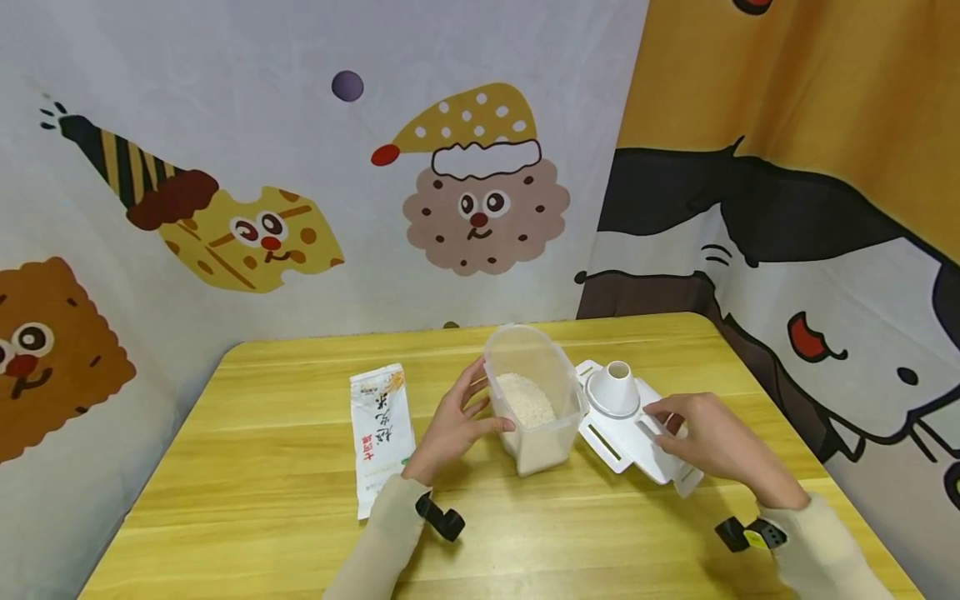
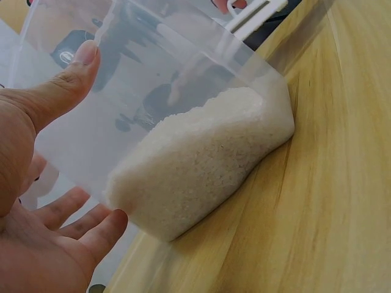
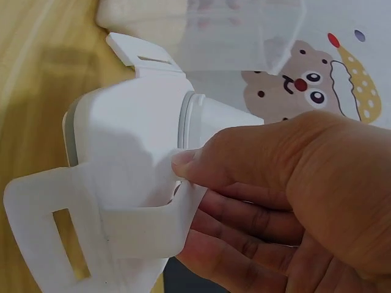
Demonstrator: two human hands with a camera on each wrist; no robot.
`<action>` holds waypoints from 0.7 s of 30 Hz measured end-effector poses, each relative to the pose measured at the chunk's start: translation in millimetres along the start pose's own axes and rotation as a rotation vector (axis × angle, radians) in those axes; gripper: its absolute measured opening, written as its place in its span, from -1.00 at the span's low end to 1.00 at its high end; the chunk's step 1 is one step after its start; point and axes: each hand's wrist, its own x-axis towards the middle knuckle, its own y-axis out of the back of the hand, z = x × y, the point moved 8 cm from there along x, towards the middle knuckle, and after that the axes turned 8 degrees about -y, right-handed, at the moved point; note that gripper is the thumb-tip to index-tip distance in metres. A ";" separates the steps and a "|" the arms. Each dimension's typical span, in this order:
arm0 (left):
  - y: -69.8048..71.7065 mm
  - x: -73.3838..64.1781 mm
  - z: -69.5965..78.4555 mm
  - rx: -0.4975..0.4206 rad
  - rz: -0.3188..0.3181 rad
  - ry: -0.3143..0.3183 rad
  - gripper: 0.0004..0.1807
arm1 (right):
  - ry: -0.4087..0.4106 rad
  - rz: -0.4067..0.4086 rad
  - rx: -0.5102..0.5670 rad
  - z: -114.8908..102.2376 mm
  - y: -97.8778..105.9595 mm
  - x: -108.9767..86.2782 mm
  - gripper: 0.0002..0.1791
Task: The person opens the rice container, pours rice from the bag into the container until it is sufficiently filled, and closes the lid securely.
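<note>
Steadying a translucent plastic container (image 1: 529, 354) of white rice (image 1: 527, 402) on the yellow wood-grain worktop (image 1: 247, 467) seems the current step, the left hand (image 1: 455, 423) spread wide against it; the right hand (image 1: 703, 430) pinches a white plastic lid (image 1: 626, 437) with a conical spout (image 1: 617, 392) just beside; the next move likely calls for keeping the container still

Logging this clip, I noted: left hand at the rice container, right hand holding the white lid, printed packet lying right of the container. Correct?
Not quite: the printed packet lies left of the rice container, as the head view shows. The rest stands.
</note>
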 end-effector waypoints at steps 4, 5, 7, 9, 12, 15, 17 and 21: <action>0.2 0.1 0.5 0.004 0.002 -0.003 0.16 | 0.001 0.022 -0.002 -2.8 8.5 2.8 -0.62; 0.1 -0.1 0.6 0.004 0.003 -0.003 0.15 | 0.000 0.025 0.001 -3.5 10.3 3.4 -0.62; 0.0 -0.3 0.3 0.006 0.004 0.002 0.15 | -0.002 0.032 0.002 -4.8 14.3 4.3 -0.62; -0.2 -0.1 0.7 0.005 0.006 -0.001 0.15 | 0.002 0.044 0.006 -6.4 18.8 4.8 -0.62; 0.0 0.1 0.7 0.003 0.008 -0.002 0.14 | 0.003 0.069 0.005 -8.2 26.5 5.1 -0.63; 0.1 -0.1 0.1 0.000 0.007 0.000 0.14 | 0.004 0.094 -0.002 -9.4 34.6 5.4 -0.63; -0.1 0.0 -0.2 -0.001 0.004 0.002 0.14 | 0.002 0.105 -0.004 -9.7 40.3 5.7 -0.62; -0.5 0.2 0.0 -0.002 0.003 0.002 0.15 | -0.020 0.115 -0.011 -9.0 51.4 5.6 -0.61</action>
